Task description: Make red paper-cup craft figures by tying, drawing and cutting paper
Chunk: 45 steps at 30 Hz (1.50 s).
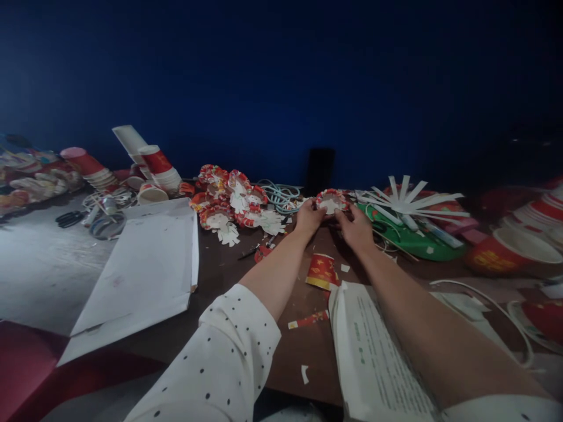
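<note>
Both arms stretch forward over the brown table. My left hand (310,217) grips the left edge of a small red-and-white paper cup craft (331,198), a ring with a white cut-out at its lower side. On its right edge my right hand (355,225) is closed, thumb towards the middle. Left of my hands lies a pile of similar paper crafts (231,199) with fringed white pieces. Below the hands rests a cut piece of red paper cup (322,271) with a yellow band. Fine detail of the held craft is too dim to make out.
A white board (145,258) lies at left, stacked paper cups (159,167) behind it. To the right are a white strip fan (407,199), a green tray (426,243) and a large red paper cup (512,252). A printed paper bag (373,351) lies near the front edge; paper scraps (308,320) are scattered.
</note>
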Tool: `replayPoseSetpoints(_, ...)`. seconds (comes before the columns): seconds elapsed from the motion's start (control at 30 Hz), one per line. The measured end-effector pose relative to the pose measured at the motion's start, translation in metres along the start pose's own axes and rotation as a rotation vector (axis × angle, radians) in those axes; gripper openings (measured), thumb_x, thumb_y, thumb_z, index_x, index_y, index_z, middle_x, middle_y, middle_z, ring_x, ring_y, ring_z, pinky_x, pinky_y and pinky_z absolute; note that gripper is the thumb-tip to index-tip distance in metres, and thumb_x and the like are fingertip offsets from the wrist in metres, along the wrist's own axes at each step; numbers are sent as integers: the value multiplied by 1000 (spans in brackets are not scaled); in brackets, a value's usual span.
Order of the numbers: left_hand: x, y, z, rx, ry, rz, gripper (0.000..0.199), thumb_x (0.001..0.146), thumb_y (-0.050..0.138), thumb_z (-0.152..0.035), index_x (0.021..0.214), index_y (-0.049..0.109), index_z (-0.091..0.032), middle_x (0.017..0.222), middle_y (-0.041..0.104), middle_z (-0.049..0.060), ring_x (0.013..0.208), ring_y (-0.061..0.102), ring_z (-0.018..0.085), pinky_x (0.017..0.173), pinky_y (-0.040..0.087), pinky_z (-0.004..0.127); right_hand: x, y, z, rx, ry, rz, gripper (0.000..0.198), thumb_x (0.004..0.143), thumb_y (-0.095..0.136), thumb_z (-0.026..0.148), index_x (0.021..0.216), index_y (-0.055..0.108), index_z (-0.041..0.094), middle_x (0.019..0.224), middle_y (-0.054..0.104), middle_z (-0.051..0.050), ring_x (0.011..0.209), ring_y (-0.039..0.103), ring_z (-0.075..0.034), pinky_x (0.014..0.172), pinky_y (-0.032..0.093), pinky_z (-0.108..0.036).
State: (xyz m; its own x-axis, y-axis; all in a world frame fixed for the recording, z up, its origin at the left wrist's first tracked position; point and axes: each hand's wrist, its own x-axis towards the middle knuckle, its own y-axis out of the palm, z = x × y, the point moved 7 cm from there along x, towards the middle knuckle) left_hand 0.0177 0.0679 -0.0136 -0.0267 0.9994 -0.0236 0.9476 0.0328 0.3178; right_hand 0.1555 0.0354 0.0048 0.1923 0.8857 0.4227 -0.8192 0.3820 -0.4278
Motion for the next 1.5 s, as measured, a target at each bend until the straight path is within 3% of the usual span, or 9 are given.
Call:
replayPoseSetpoints(0.23, -5, 8, 0, -12, -20, 57, 19, 73, 60, -2, 87, 57, -14, 78, 61, 0, 70, 59, 12, 79, 55, 36, -1, -8, 7, -166, 8, -24, 48, 85, 42, 52, 106, 65, 15, 92, 69, -12, 84, 62, -26, 81, 46, -40)
replayPoseSetpoints(0.53, -2, 10, 6, 77, 18, 90, 19, 73, 61, -4, 88, 57, -14, 75, 60, 0, 63, 59, 11, 72, 56, 33, 0, -12, 6, -294, 43, -48, 41, 86, 38, 45, 84, 67, 16, 73, 66, -11, 67, 56, -23, 68, 43, -35)
replayPoseSetpoints(0.8, -1, 8, 4, 106, 32, 66, 17, 73, 60, -5, 86, 56, -15, 73, 58, -1, 62, 58, 11, 71, 56, 32, -2, -10, 11, -193, 2, -45, 48, 83, 47, 47, 117, 62, 18, 97, 70, -12, 85, 62, -26, 79, 46, -39)
replayPoseSetpoints(1.03, -5, 7, 0, 117, 24, 36, 16, 75, 57, -4, 87, 56, -14, 74, 57, -1, 60, 58, 11, 70, 56, 35, -3, -11, 12, -289, 13, -49, 51, 88, 38, 47, 121, 62, 18, 100, 70, -15, 90, 63, -29, 81, 46, -41)
replayPoseSetpoints(1.2, -6, 7, 1, 104, 4, 39, 19, 74, 60, -5, 89, 58, -15, 72, 58, -1, 60, 59, 12, 72, 55, 34, -2, -9, 10, -287, 22, -35, 50, 88, 35, 48, 112, 66, 17, 95, 71, -15, 88, 64, -30, 80, 46, -43)
replayPoseSetpoints(1.5, -3, 4, -1, 19, 20, 68, 18, 74, 60, -6, 90, 58, -14, 76, 62, 1, 71, 60, 13, 76, 55, 32, -2, -8, 16, -56, -18, -75, 54, 77, 55, 40, 124, 55, 14, 110, 66, -14, 92, 63, -25, 88, 47, -42)
